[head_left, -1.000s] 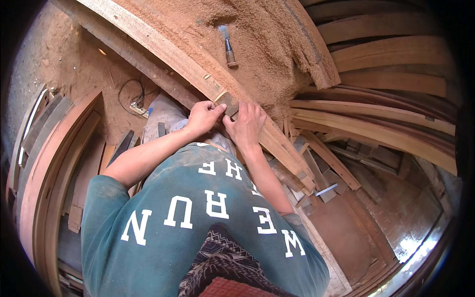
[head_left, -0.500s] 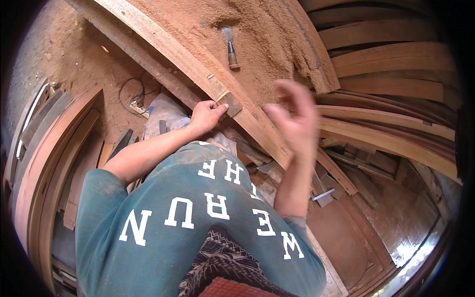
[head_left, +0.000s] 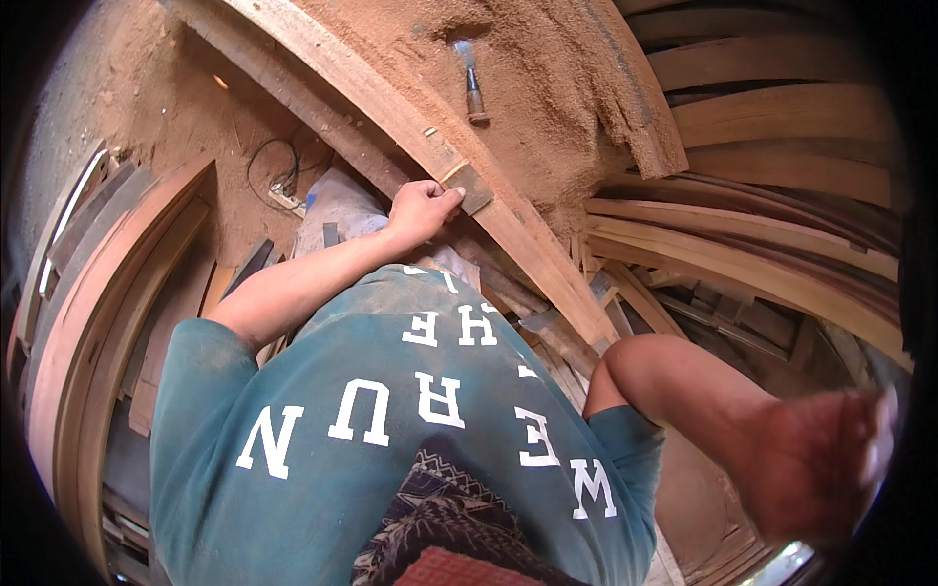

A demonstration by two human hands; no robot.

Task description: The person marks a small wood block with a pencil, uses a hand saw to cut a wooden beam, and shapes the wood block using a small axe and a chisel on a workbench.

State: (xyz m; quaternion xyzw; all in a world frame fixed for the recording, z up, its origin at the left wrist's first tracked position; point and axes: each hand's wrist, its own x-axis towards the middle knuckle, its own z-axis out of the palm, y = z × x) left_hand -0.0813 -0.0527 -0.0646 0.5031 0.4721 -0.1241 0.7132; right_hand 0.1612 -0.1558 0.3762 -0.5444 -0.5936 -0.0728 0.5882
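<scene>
A long, pale wooden beam (head_left: 376, 93) runs diagonally across in front of me, from the upper left down to the right. My left hand (head_left: 422, 211) is closed at its near edge, thumb and fingers on a small dark flat piece (head_left: 476, 193) lying across the wood. The fingers partly hide that piece, so its kind is unclear. Far out at the lower right is my right hand (head_left: 816, 464), blurred and well away from the beam; its fingers are smeared. A chisel (head_left: 473, 93) with a wooden handle lies on sawdust beyond the beam.
Sawdust (head_left: 557, 107) covers the surface behind the beam. Curved boards are stacked at the right (head_left: 782, 112) and at the left (head_left: 88, 322). A dark cable (head_left: 256, 166) loops on the dusty ground, upper left. More wood pieces (head_left: 723, 313) lie at the lower right.
My right hand has swung from above the beam out to the lower right. The left hand stays on the dark piece. The whole view has shifted slightly.
</scene>
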